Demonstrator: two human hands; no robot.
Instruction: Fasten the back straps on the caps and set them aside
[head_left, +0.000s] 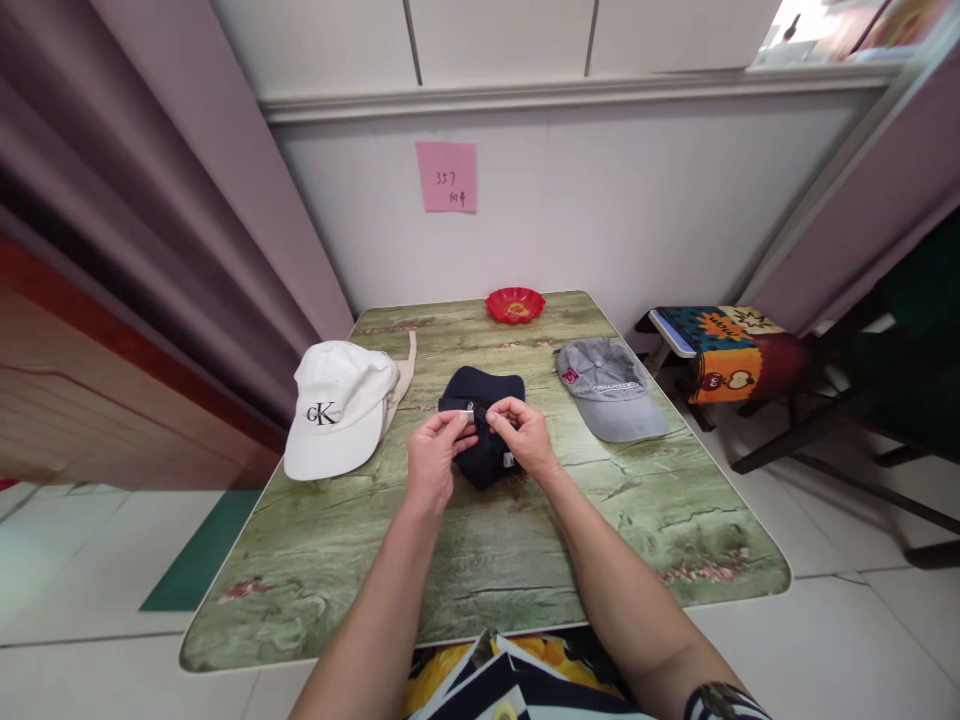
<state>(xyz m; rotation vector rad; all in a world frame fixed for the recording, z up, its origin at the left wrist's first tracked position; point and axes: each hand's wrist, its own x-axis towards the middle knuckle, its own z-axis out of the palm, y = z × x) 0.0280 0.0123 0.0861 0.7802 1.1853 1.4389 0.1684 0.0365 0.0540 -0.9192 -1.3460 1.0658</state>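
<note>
A dark navy cap (487, 385) lies at the middle of the green wood-patterned table (517, 560), its brim toward the wall. Over its left side, my left hand (439, 450) pinches a small light-coloured end of the cap's strap. My right hand (523, 435) has thumb and forefinger pressed together on the dark strap, just right of the left fingertips. To the left sits a white cap (341, 400) with black letters on its front. A grey cap (611, 385) rests on the right side, its brim toward the near right.
At the table's back edge stands a red scalloped dish (514, 305). A pink note (448, 177) is stuck on the wall behind. On the right is a stool with a colourful cover (731, 350), beside a dark chair frame. Purple curtains hang at both sides.
</note>
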